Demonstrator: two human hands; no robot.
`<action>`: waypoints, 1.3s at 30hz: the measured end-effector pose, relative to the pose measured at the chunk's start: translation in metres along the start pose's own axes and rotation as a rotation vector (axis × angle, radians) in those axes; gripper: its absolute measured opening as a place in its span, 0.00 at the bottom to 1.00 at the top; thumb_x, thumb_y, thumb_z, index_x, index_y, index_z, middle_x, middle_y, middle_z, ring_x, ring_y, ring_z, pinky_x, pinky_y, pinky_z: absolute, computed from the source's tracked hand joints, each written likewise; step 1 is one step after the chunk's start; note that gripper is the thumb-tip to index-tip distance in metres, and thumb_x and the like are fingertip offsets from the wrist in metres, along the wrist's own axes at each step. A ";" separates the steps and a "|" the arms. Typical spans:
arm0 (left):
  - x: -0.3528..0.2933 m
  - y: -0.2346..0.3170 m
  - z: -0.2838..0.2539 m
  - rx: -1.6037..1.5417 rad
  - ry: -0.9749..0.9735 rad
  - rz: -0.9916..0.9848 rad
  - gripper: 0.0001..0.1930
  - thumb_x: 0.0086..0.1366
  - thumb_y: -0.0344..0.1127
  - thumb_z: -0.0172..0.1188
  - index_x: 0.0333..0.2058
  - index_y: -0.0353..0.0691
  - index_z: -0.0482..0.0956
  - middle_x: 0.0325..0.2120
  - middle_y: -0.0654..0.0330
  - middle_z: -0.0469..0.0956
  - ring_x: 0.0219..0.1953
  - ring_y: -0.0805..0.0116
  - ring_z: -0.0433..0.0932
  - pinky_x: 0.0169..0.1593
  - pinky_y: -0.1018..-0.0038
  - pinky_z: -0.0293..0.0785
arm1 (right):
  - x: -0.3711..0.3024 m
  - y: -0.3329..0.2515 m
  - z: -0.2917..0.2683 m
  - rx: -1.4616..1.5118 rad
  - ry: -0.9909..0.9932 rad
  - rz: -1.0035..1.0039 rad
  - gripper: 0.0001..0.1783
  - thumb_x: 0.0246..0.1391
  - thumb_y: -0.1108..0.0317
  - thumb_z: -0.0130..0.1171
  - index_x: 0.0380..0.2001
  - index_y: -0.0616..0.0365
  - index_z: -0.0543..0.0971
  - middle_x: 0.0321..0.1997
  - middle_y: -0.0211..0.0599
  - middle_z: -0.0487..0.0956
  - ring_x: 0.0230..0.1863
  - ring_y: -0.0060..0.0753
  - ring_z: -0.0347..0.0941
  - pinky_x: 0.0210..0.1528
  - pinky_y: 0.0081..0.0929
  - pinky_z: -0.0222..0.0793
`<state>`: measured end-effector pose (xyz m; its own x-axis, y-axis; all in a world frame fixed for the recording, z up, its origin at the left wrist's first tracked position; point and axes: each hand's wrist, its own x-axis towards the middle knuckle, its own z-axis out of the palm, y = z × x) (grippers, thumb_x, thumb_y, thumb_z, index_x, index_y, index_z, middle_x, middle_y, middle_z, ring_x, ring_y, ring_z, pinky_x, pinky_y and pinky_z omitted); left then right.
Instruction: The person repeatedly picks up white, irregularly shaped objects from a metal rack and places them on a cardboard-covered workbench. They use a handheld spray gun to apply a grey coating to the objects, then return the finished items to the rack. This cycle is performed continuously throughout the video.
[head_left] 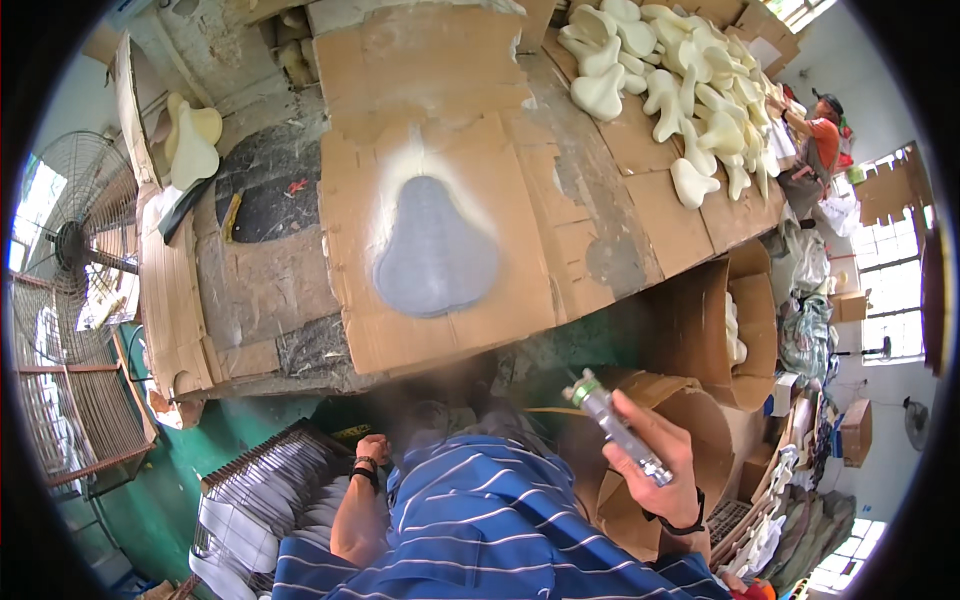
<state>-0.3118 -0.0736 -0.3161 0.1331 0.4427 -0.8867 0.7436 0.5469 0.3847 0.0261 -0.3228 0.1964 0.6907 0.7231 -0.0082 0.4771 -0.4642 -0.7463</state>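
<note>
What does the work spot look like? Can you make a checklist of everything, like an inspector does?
Surface: cardboard-covered bench, worn and stained.
Job's things: grey pear-shaped piece lying flat on the cardboard, a pale sprayed ring around it; metal spray gun.
Clutter: pile of cream foam shapes at the bench's far right; open carton; crate of stacked white pieces.
Grippers: right hand grips the spray gun; left hand fisted, holding nothing visible.
Cables: nothing seen.
Surroundings: standing fan at left; another person at the far right.

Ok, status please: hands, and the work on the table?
Right hand grips spray gun. Left hand closed, low by rack. Grey pear-shaped piece on cardboard, unobstructed.
</note>
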 end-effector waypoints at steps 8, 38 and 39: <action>0.017 -0.003 0.000 -0.058 -0.089 0.057 0.15 0.58 0.31 0.63 0.44 0.36 0.85 0.25 0.57 0.84 0.23 0.71 0.83 0.21 0.74 0.75 | -0.021 0.006 -0.018 -0.012 -0.060 0.155 0.33 0.50 0.79 0.69 0.61 0.63 0.76 0.39 0.46 0.83 0.34 0.37 0.80 0.39 0.28 0.74; -0.036 0.307 0.096 0.822 0.511 1.093 0.20 0.53 0.30 0.59 0.48 0.45 0.76 0.52 0.62 0.79 0.63 0.53 0.68 0.64 0.54 0.59 | 0.007 0.016 0.005 0.155 0.012 0.018 0.32 0.55 0.83 0.60 0.65 0.64 0.71 0.41 0.44 0.82 0.39 0.34 0.81 0.41 0.25 0.75; -0.033 0.307 0.095 0.810 0.510 1.098 0.20 0.53 0.30 0.59 0.48 0.45 0.76 0.52 0.61 0.79 0.63 0.52 0.67 0.64 0.54 0.58 | 0.006 0.016 0.005 0.158 0.016 0.026 0.32 0.55 0.82 0.61 0.65 0.64 0.72 0.40 0.44 0.82 0.38 0.34 0.81 0.40 0.25 0.75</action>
<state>-0.0259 0.0121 -0.1930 0.7523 0.6588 0.0045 0.6038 -0.6923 0.3951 0.0354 -0.3235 0.1810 0.7111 0.7028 -0.0191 0.3683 -0.3955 -0.8414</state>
